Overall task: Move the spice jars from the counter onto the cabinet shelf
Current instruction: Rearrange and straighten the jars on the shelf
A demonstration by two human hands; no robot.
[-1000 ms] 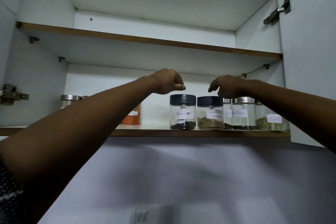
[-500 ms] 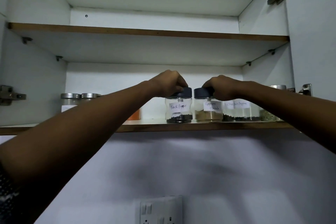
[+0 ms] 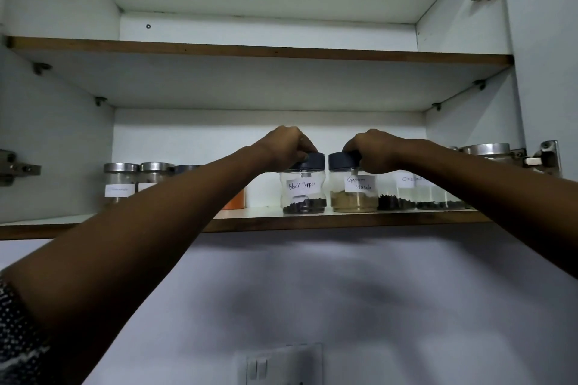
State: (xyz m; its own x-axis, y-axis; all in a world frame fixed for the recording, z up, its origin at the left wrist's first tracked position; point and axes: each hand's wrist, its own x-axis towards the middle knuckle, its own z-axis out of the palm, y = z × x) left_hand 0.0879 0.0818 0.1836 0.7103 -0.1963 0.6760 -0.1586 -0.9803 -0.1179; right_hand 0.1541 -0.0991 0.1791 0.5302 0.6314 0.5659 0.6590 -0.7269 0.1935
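The left hand (image 3: pixel 286 147) held a curled grip round the dark lid of the Black Pepper jar (image 3: pixel 302 186), which stood upright on the lower cabinet shelf (image 3: pixel 344 219). Just right of that grip, the right hand (image 3: pixel 372 150) closed its grip round the dark lid of the Garam Masala jar (image 3: pixel 353 187), standing beside the first, close together. Beyond the right grip stood more labelled jars (image 3: pixel 403 194) along the shelf. Well left of the left grip, steel-lidded jars (image 3: pixel 120 184) stood near the cabinet wall.
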